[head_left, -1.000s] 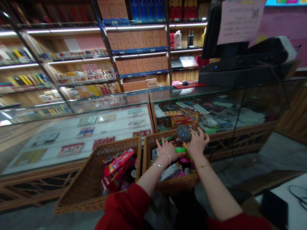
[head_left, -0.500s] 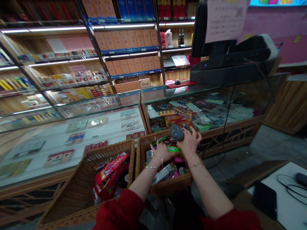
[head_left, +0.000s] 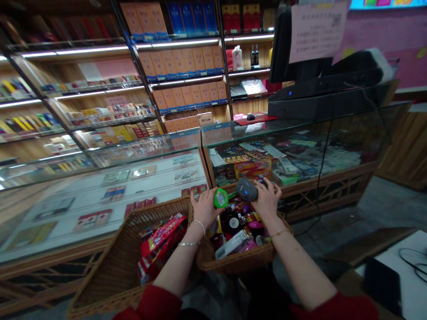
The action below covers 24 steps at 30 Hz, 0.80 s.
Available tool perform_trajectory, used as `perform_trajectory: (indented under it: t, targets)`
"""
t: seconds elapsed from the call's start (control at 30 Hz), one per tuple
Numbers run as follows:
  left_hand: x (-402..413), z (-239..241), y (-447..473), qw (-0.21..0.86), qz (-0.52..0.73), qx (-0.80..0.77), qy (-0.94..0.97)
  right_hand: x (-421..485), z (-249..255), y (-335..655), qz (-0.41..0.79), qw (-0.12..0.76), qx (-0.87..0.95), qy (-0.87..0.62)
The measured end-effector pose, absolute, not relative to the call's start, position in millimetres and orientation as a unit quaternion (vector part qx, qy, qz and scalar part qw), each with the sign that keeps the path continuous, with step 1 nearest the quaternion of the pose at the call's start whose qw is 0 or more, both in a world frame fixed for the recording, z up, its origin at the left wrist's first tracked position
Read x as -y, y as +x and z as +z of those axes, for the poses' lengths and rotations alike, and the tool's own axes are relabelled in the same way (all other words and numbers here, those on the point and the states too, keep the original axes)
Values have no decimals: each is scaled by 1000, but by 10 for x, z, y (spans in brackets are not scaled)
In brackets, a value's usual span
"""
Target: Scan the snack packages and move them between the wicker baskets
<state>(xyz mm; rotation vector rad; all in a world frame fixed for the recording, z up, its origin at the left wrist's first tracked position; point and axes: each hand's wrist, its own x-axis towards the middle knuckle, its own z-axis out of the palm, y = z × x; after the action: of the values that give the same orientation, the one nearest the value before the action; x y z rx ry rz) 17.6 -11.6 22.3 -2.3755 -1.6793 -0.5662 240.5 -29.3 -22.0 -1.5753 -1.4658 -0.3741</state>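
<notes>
My left hand (head_left: 204, 207) is closed round a small round green item (head_left: 220, 198), held up over the right wicker basket (head_left: 233, 262). A dark grey handheld scanner (head_left: 246, 189) with a blue light sits in my right hand (head_left: 265, 200), its head turned toward the green item, a short gap between them. Below both hands the right basket is filled with several small packaged goods. Both wrists wear thin bracelets and the sleeves are red.
A second wicker basket (head_left: 110, 275) with red packets stands to the left. Behind the baskets runs a glass display counter (head_left: 140, 178), with a black till and monitor (head_left: 327, 89) on its right end. Shelves of boxed goods (head_left: 187, 62) line the back wall. A cable hangs down the counter front.
My left hand has lifted the green item out of the right basket and up to the left of the scanner. The scanner hand has stayed in about the same place.
</notes>
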Motion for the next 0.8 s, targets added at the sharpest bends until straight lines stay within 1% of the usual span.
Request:
perform_trajectory:
  t: [0.13,0.3,0.5,0.8]
  targets:
    - [69,201,-3,120,-211,574,-782,327,-200,2347,-154,429,661,-596]
    - [37,138,-46,110,-205,587,-775,360,-188,2287,-158,392,706,-569]
    - [38,99,-31,81,-180,614,-764,385,-182,2275,-140,384,716,-566]
    - [51,49,-30,95,-162,604,-775,398,-183,2253,-144,382,723,-557]
